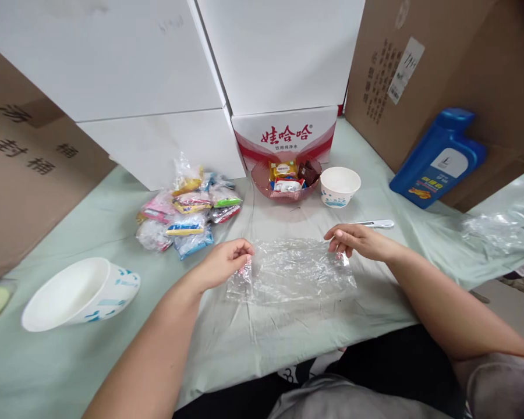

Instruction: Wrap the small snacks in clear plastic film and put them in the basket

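A clear plastic bag (pixel 297 273) lies crinkled and spread flat on the cloth-covered table in front of me. My left hand (pixel 231 259) has its fingers closed on the bag's left side, where a small reddish print shows through. At the upper right corner, my right hand (pixel 353 240) pinches the plastic between thumb and bent fingers. Just behind that hand lies a white utility knife (pixel 378 223), partly covered by it. Several plastic-wrapped snack packets (pixel 190 212) are heaped beyond my left hand.
A pink glass bowl (pixel 266 189) holds wrapped snacks, beside a small paper bowl (pixel 339 185). A large paper bowl (pixel 85 291) stands left. White boxes (pixel 166 145) line the back. A blue bottle (pixel 439 160) leans by a cardboard box (pixel 397 75); loose plastic (pixel 502 224) lies right.
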`<move>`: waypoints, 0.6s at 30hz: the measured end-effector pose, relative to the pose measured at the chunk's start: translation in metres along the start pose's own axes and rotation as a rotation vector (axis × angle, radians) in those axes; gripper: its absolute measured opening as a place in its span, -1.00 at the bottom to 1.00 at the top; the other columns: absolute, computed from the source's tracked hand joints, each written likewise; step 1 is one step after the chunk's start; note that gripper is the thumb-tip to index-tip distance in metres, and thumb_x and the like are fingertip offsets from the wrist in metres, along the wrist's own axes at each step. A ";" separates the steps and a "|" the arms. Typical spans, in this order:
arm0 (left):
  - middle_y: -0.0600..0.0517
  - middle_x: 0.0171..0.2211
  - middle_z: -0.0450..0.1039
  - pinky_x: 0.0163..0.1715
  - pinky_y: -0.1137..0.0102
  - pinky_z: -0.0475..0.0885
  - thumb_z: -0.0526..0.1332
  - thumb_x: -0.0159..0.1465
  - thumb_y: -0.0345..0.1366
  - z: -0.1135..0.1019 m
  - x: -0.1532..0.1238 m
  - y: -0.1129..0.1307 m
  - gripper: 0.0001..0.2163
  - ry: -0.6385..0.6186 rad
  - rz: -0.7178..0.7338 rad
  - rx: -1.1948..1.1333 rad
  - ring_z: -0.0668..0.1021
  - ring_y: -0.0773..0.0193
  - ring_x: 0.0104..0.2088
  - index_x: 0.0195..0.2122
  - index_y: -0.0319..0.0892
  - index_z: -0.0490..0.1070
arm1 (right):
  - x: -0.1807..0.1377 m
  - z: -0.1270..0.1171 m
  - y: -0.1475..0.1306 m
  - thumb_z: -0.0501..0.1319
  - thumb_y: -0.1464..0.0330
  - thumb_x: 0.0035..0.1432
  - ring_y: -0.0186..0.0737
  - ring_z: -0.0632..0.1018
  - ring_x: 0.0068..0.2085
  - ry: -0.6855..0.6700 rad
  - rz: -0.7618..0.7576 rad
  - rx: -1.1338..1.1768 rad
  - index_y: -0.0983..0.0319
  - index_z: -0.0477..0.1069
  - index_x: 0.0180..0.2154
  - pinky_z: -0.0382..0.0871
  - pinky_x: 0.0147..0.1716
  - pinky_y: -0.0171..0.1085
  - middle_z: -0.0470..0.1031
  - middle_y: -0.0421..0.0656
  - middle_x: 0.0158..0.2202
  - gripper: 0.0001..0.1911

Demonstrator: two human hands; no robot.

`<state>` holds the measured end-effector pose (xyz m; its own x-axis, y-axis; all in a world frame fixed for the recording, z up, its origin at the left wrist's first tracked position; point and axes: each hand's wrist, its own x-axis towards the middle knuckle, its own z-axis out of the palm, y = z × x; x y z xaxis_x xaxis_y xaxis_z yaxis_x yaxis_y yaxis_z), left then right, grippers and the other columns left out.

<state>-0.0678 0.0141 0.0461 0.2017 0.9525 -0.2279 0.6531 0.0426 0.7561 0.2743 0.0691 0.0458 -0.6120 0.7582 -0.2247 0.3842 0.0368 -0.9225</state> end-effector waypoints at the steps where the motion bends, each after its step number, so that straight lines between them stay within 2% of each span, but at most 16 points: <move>1: 0.10 -0.49 0.41 -0.48 0.43 0.35 0.15 0.09 -0.17 0.000 0.000 -0.001 -0.82 0.001 -0.001 0.007 0.45 0.30 -0.49 -0.35 -0.14 0.39 | 0.000 0.002 0.000 0.00 -0.12 0.23 -0.28 0.57 -0.39 -0.024 0.013 0.049 0.29 0.36 -0.08 0.40 -0.48 -0.32 0.56 -0.03 -0.26 -0.39; 2: 0.09 -0.48 0.41 -0.48 0.43 0.35 0.16 0.09 -0.16 0.001 0.000 -0.001 -0.81 0.008 0.000 0.014 0.46 0.29 -0.47 -0.35 -0.15 0.39 | 0.000 0.004 0.000 -0.02 -0.16 0.21 -0.26 0.58 -0.40 -0.042 0.025 0.094 0.30 0.35 -0.06 0.40 -0.49 -0.32 0.56 -0.01 -0.25 -0.33; 4: 0.07 -0.45 0.42 -0.47 0.42 0.37 0.16 0.07 -0.15 0.001 0.000 -0.002 -0.80 0.036 -0.001 0.018 0.47 0.28 -0.44 -0.35 -0.15 0.39 | 0.002 0.008 0.002 0.10 -0.16 0.13 -0.24 0.59 -0.41 -0.065 0.041 0.136 0.29 0.32 -0.04 0.40 -0.51 -0.32 0.56 -0.03 -0.27 -0.33; 6: 0.07 -0.45 0.41 -0.46 0.41 0.39 0.17 0.06 -0.14 0.001 0.001 -0.004 -0.78 0.049 -0.013 -0.001 0.47 0.27 -0.44 -0.34 -0.15 0.37 | 0.005 0.010 0.006 0.31 -0.02 0.01 -0.25 0.58 -0.43 -0.058 0.036 0.118 0.27 0.32 -0.07 0.39 -0.50 -0.33 0.55 -0.12 -0.34 -0.40; 8: 0.08 -0.45 0.40 -0.47 0.40 0.39 0.19 0.05 -0.13 0.001 0.003 -0.007 -0.76 0.057 -0.027 -0.015 0.47 0.28 -0.47 -0.33 -0.15 0.36 | 0.009 0.012 0.012 0.38 0.14 -0.05 -0.29 0.56 -0.46 0.004 0.012 0.069 0.25 0.33 -0.14 0.39 -0.48 -0.33 0.52 -0.20 -0.41 -0.51; 13: 0.08 -0.44 0.42 -0.48 0.40 0.38 0.21 0.05 -0.14 -0.001 0.009 -0.019 -0.74 0.172 -0.058 0.048 0.47 0.30 -0.50 -0.27 -0.15 0.36 | 0.016 0.013 0.022 0.23 0.35 0.04 -0.29 0.53 -0.45 0.239 -0.047 -0.242 0.21 0.36 -0.22 0.37 -0.43 -0.31 0.52 -0.24 -0.47 -0.79; 18: 0.09 -0.45 0.46 -0.44 0.40 0.35 0.21 0.08 -0.23 -0.002 0.014 -0.026 -0.80 0.221 -0.104 0.220 0.51 0.26 -0.47 -0.27 -0.13 0.36 | 0.017 0.016 0.021 0.18 0.43 0.07 -0.24 0.55 -0.38 0.334 -0.045 -0.562 0.18 0.39 -0.18 0.37 -0.35 -0.28 0.57 -0.22 -0.39 -0.78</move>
<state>-0.0830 0.0273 0.0241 -0.0221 0.9899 -0.1398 0.8087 0.0999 0.5797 0.2605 0.0724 0.0178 -0.4230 0.9061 0.0037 0.7211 0.3391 -0.6042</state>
